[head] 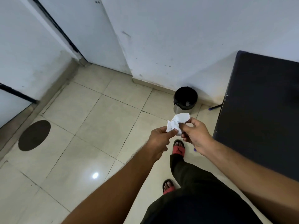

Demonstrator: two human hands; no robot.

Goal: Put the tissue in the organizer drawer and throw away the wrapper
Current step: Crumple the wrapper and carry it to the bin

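Observation:
A crumpled white wrapper (177,122) is held out in front of me over the tiled floor, between both hands. My left hand (159,140) pinches its lower left edge with thumb and fingers. My right hand (196,135) grips its right side from above. A small round metal bin with a black liner (185,98) stands on the floor by the wall, just beyond the wrapper, with some rubbish inside. No organizer drawer or tissue is in view.
A dark table (262,110) fills the right side next to the bin. White walls and a door (77,29) close off the far side. A dark round floor cover (34,135) lies at left. My feet wear red slides (178,148).

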